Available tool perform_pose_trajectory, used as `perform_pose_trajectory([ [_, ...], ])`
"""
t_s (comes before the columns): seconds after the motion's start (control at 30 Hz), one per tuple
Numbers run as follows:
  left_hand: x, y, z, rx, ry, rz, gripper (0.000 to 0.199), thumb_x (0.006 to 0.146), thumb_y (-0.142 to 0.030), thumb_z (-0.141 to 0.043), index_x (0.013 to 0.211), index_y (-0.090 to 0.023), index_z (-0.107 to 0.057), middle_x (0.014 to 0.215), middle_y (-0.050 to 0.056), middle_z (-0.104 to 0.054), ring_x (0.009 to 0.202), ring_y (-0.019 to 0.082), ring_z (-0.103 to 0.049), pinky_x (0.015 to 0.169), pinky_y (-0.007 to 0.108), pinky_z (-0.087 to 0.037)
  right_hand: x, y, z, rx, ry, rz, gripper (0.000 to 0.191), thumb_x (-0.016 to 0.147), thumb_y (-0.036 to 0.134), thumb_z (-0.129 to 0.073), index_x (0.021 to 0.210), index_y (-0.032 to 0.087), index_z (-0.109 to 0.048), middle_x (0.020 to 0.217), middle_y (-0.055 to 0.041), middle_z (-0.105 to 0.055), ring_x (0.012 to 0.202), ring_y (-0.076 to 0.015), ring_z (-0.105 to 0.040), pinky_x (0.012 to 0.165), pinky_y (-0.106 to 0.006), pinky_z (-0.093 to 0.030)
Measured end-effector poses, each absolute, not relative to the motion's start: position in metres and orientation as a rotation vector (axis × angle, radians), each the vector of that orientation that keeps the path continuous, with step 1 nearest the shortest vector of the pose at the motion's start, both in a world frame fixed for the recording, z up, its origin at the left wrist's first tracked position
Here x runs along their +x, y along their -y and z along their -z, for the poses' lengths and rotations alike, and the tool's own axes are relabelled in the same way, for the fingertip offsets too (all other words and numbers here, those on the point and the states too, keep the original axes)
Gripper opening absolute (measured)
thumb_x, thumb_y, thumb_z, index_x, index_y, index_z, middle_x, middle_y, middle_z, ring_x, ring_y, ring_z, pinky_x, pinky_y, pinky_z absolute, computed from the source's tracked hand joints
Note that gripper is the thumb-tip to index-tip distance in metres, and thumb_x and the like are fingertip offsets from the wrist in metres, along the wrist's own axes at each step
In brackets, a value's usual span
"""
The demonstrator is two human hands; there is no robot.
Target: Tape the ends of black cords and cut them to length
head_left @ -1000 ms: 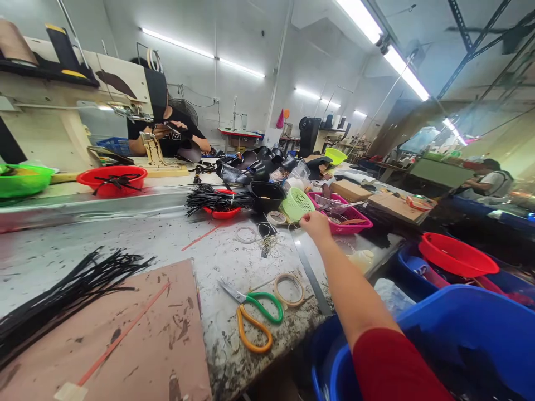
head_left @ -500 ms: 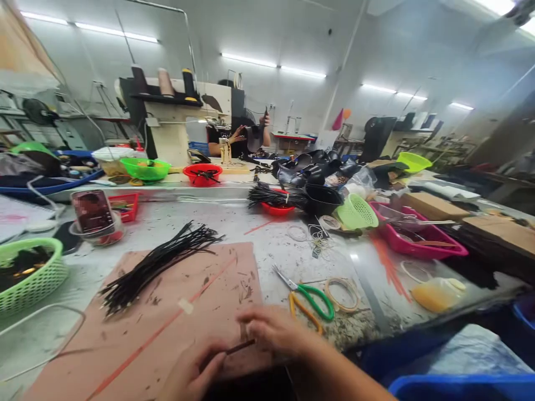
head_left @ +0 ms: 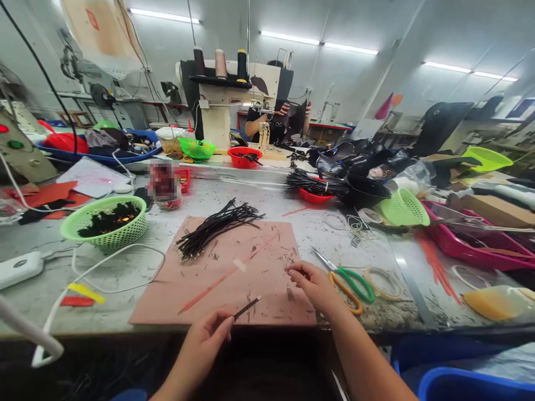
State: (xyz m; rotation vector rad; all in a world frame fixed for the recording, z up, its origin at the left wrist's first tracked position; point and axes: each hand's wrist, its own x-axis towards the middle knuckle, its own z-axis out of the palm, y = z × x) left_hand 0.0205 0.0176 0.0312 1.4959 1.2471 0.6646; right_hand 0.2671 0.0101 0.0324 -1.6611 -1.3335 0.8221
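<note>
My left hand (head_left: 211, 334), low over the front edge of the pink board (head_left: 167, 301), pinches a short thin black strip (head_left: 247, 307) with a pale tip pointing right. To the right, my right hand (head_left: 311, 283) hovers over the board's right edge. Its thumb and fingertips are drawn together; whatever may be between them is too small to make out. Scissors (head_left: 349, 281) with one green and one orange handle lie just beyond that hand. On the back of the board rests a bundle of long black strips (head_left: 217, 225).
Left of the board stands a green basket (head_left: 104, 236) of dark pieces near a white cable (head_left: 121, 289). A tape roll (head_left: 382, 283), a pink tray (head_left: 468, 245) and a black bundle in a red bowl (head_left: 316, 197) are on the right. A person (head_left: 267, 125) works across the bench.
The view has turned left, so the bench appears shifted right. My right hand has moved away from the strip. The strip stays in my left hand, its pale tip now showing.
</note>
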Motion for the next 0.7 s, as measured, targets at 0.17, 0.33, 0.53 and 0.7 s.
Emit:
perform_pose_trajectory([
  [0.17, 0.017, -0.012, -0.030, 1.491, -1.239, -0.685, 0.027, 0.069, -0.044, -0.053, 0.068, -0.019, -0.063, 0.051, -0.002, -0.055, 0.054, 0.017, -0.053, 0.058, 0.027, -0.044, 0.212, -0.001, -0.030, -1.536, 1.453, -1.048, 0.018, 0.073, 0.034, -0.053, 0.070, 0.018, -0.062, 0.066, -0.0011, -0.062, 0.062, -0.0133, -0.054, 0.057, -0.024, -0.043],
  [0.33, 0.003, -0.015, -0.031, 1.653, -1.254, -0.626, 0.024, 0.070, -0.042, -0.053, 0.071, -0.023, -0.067, 0.056, -0.001, -0.063, 0.054, 0.017, -0.056, 0.059, 0.026, -0.047, 0.207, -0.003, -0.026, -1.557, 1.461, -0.757, 0.018, 0.075, 0.032, -0.051, 0.062, 0.019, -0.056, 0.063, -0.0024, -0.059, 0.061, -0.0147, -0.052, 0.057, -0.026, -0.041],
  [0.53, -0.057, -0.037, -0.025, 1.677, -1.503, -0.600, 0.034, 0.059, -0.057, -0.057, 0.066, -0.026, -0.069, 0.060, -0.001, -0.069, 0.059, 0.020, -0.062, 0.059, 0.024, -0.050, 0.272, -0.056, -0.025, -1.815, 1.315, -0.590, 0.020, 0.070, 0.036, -0.052, 0.064, 0.019, -0.059, 0.061, -0.0014, -0.061, 0.060, -0.0167, -0.054, 0.058, -0.028, -0.041],
  [0.7, -0.087, -0.049, -0.003, 1.658, -1.616, -0.623, 0.037, 0.056, -0.062, -0.058, 0.066, -0.028, -0.068, 0.069, -0.002, -0.072, 0.072, 0.022, -0.066, 0.064, 0.022, -0.050, 0.299, -0.107, -0.018, -1.945, 1.303, -0.519, 0.017, 0.067, 0.033, -0.055, 0.062, 0.019, -0.062, 0.062, -0.0009, -0.065, 0.064, -0.0174, -0.057, 0.061, -0.027, -0.041],
])
